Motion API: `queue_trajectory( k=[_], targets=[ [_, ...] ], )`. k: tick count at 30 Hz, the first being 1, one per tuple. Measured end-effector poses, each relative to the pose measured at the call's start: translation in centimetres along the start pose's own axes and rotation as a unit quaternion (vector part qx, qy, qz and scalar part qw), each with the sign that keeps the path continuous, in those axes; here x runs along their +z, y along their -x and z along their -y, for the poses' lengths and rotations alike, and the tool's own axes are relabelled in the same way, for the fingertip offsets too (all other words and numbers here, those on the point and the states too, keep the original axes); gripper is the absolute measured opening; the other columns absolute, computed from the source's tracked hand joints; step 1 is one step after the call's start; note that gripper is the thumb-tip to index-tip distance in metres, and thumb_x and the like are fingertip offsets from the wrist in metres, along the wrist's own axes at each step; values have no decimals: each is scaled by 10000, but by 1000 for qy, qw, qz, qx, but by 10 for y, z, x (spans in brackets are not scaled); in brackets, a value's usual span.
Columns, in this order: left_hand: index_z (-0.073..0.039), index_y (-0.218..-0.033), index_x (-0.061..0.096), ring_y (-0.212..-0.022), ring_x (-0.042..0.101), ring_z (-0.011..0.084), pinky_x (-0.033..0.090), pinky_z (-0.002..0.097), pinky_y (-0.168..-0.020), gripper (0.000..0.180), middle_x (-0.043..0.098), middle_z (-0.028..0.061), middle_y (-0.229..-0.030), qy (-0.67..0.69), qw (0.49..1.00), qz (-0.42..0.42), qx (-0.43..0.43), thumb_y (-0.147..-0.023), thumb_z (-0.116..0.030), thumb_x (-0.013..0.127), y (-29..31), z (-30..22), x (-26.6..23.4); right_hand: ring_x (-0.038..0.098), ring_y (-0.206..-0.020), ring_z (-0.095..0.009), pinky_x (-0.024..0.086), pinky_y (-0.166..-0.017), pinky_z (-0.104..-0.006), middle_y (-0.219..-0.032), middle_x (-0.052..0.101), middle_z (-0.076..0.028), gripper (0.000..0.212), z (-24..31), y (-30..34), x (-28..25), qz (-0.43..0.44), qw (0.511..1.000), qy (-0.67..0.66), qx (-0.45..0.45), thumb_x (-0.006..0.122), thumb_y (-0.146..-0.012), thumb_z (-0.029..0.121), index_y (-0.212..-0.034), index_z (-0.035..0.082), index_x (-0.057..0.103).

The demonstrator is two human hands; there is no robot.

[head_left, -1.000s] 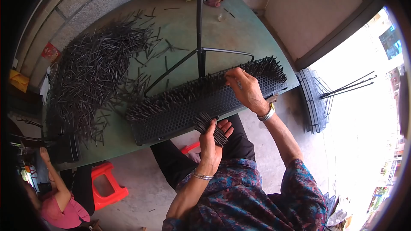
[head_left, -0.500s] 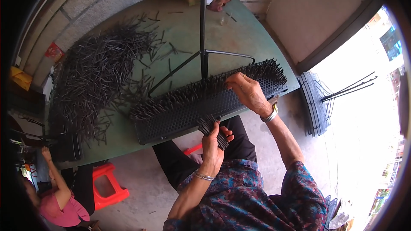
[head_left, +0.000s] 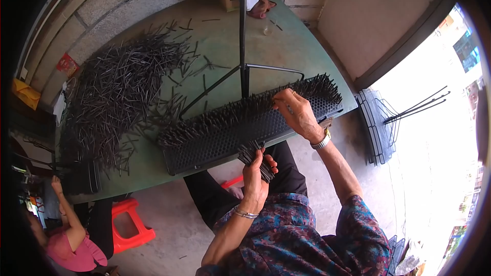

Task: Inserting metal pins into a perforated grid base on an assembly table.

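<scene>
A long black perforated panel (head_left: 209,148) lies slantwise along the front of the table, its far rows of holes filled with upright black strips (head_left: 204,124). My left hand (head_left: 255,168) is closed round a bundle of black strips (head_left: 249,154), just in front of the panel's near edge. Over the right half of the panel, my right hand (head_left: 298,112) pinches at the near edge of the standing strips. Whatever is between its fingertips is too small to make out. The near rows of holes hold no strips.
A big heap of loose black strips (head_left: 123,82) covers the left of the green table (head_left: 291,46). A black metal stand (head_left: 243,36) rises behind the panel. At lower left are a co-worker in pink (head_left: 76,248) and a red stool (head_left: 134,225). Wire racks (head_left: 376,128) stand right.
My right hand has shifted very slightly right and down along the strips. My left hand stays put with its bundle. The whole view has tilted a little.
</scene>
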State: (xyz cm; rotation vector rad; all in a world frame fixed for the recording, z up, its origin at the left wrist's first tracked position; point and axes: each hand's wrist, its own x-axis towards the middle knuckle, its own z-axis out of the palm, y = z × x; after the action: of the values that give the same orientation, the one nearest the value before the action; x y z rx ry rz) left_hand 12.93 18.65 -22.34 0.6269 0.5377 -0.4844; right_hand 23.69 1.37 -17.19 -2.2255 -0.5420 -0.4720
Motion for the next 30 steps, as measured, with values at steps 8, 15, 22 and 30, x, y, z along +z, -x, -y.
queue_trajectory(
  k=[8,15,22,30],
  targets=[
    [-67,-1087,541,-692,561,147,461,291,-581,224,572,52,-800,0,999,44,5,-979,-264,534,-3,1,-3,638,-767,-254,502,-663,-347,-835,596,-106,101,-1,-3,-3,24,999,11,-24,582,-872,-13,-967,12,555],
    [-63,-1099,540,-689,560,148,448,285,-570,231,574,55,-805,-2,999,36,-5,-976,-258,541,-3,1,-2,616,-777,-308,491,-669,-380,-842,585,-121,128,1,-9,-3,47,998,4,-34,613,-846,-9,-954,20,550],
    [-61,-1113,541,-674,548,142,435,280,-558,234,575,52,-806,-8,999,39,-11,-978,-253,536,-4,5,-4,618,-785,-322,495,-666,-384,-856,585,-123,131,-10,-5,5,68,996,-11,-56,621,-850,3,-964,16,558],
    [-36,-1150,534,-587,520,107,416,244,-494,289,562,45,-737,-10,999,39,23,-971,-261,558,1,1,5,589,-856,-238,440,-742,-344,-915,581,-63,152,-3,-2,10,8,989,140,-42,683,-803,63,-942,84,623]
  ],
)
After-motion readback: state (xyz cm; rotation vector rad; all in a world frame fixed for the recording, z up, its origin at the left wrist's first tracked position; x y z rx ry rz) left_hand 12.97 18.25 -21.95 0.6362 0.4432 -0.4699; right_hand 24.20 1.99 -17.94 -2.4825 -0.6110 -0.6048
